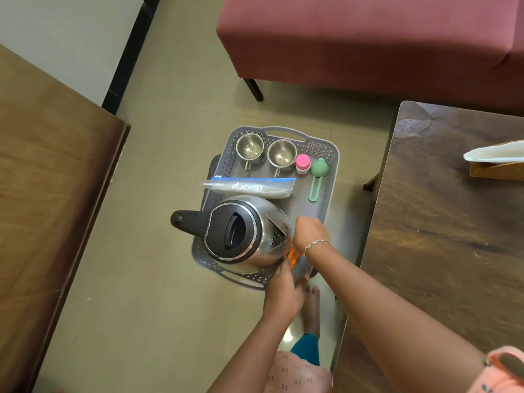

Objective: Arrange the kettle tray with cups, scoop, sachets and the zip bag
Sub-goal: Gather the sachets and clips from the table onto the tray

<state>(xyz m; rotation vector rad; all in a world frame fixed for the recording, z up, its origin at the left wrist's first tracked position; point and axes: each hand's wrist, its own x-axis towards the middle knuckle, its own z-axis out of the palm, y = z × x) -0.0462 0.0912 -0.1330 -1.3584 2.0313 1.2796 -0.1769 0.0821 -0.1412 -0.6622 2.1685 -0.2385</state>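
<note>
So the grey tray (326,194) sits on some low stand over the tiled floor (158,279), and the kettle (241,234) takes up its near left part, spout pointing right, black handle sticking out past the tray's left edge. Just beyond the kettle the zip bag (249,187) lies flat across the tray, one end hanging a bit over the left rim. Past the bag, along the far rim, two steel cups (250,150) (281,156) stand side by side, open ends up, handles toward the kettle. Right of the cups there's a small pink-capped bottle (302,163), then the green scoop (317,177) with its bowl by the far rim and its handle pointing back toward the near side.

Right of the kettle's spout, something orange (293,258) shows on the tray, probably sachets, mostly hidden by the hands. The right hand (310,232) is curled into a loose fist right beside the spout; can't tell what its grip has, if anything. The left hand (283,290) is at the near rim, fingers down by the orange bits and close to the kettle's base; its grip is hidden too.

A brown counter (453,222) stands right of the tray, a red sofa (368,38) beyond it.
</note>
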